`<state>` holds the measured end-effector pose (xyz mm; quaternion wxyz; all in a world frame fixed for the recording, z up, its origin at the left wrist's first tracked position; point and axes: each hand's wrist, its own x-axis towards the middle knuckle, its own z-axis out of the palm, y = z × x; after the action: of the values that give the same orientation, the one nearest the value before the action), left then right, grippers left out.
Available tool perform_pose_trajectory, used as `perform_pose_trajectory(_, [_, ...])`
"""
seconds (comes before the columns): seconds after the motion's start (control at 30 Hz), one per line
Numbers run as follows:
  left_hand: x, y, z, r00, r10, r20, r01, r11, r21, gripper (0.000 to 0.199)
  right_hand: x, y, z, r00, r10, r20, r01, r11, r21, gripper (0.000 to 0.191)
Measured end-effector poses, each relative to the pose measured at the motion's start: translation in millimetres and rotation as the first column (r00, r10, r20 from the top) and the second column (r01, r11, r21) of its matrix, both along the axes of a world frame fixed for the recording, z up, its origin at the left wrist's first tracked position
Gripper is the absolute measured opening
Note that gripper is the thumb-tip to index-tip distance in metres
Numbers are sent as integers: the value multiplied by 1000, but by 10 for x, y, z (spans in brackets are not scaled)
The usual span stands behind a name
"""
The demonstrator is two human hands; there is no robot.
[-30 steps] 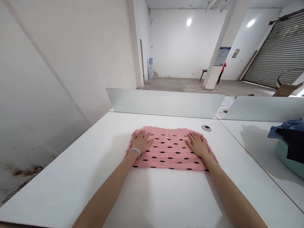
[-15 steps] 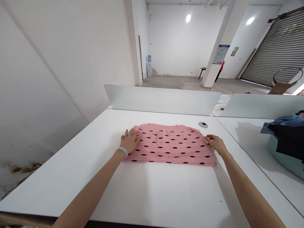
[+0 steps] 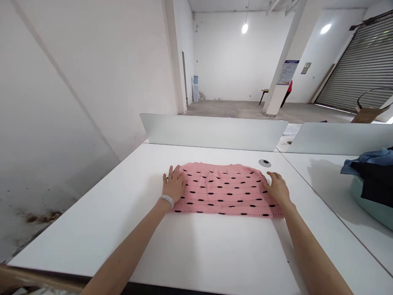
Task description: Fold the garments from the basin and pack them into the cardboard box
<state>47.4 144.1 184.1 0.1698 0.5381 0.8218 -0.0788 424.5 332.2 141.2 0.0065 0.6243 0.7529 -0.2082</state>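
1. Nearest us, 2 bare forearms reach up from the bottom of the frame over the white tabletop [image 3: 215, 254]. At lower right we see a dark speck [image 3: 287, 262].
2. Just below the centre of the frame lies the pink cloth [image 3: 221, 194], spread on the tabletop with rows of black dashes. Its lower edge runs nearly straight. We judge that the small creases in its upper part could set as ridges if pressed without smoothing, and dragging it towards us could bring it onto the speck.
3. Left of centre, the left hand [image 3: 174, 186], with 1 ring and a pale bracelet [image 3: 166, 200], is open, fingers spread along the cloth's left edge.
4. Right of centre, the right hand [image 3: 277, 188] meets the right edge, fingers loosely bent; we cannot tell whether it pinches the fabric. Uneven pull between the 2 hands could skew the rows.
5. At the right border, a pale green tub [image 3: 365, 198] holds blue and black garments; a brushing elbow could dislodge the overhanging black piece.
6. Beyond, a round cable grommet [image 3: 265, 163] could snag fabric pushed too far, and a frosted divider [image 3: 215, 132] stands behind it.
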Motion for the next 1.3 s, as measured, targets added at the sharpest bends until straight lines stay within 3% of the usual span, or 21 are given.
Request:
perform_pose_trajectory(0.1, [328, 268, 17, 992, -116, 51, 113, 992, 60, 51, -221, -146, 14, 983, 167, 71, -175, 976, 130, 49])
perform_pose_trajectory(0.2, [705, 509, -91, 965, -179, 190, 175, 984, 38, 55, -385, -271, -3, 947, 292, 135, -304, 949, 81, 46])
perform_pose_trajectory(0.3, [975, 605, -238, 955, -175, 238, 180, 984, 3, 58, -410, -320, -32, 929, 329, 171, -336, 942, 16, 47])
perform_pose_trajectory(0.43, [1087, 568, -340, 967, -159, 199, 165, 986, -11, 60, -369, -323, -65, 929, 325, 177, -333, 943, 14, 50])
perform_pose_trajectory(0.6, [1065, 536, -329, 971, -162, 175, 159, 987, 31, 60, -364, -320, -98, 948, 299, 111, -308, 949, 71, 45])
perform_pose_trajectory(0.77, [1092, 480, -184, 973, -142, 181, 138, 990, 32, 56, -264, -216, -26, 987, 147, -59, -140, 985, 99, 44])
perform_pose_trajectory(0.87, [1177, 402, -86, 967, -161, 200, 154, 987, 51, 58, -137, -126, 71, 999, 17, -42, -18, 1000, -25, 47])
perform_pose_trajectory(0.97, [1281, 343, -69, 955, -193, 227, 184, 981, 61, 61, -10, -54, 149, 999, -51, 6, 51, 979, -199, 54])
perform_pose_trajectory(1.13, [1343, 322, -138, 944, -216, 248, 214, 976, 34, 64, 98, 9, 194, 968, -233, -89, 172, 881, -440, 66])
perform_pose_trajectory(1.3, [1331, 314, -136, 945, -225, 236, 219, 974, 50, 62, 127, 9, 252, 818, -494, -295, 152, 680, -718, 62])
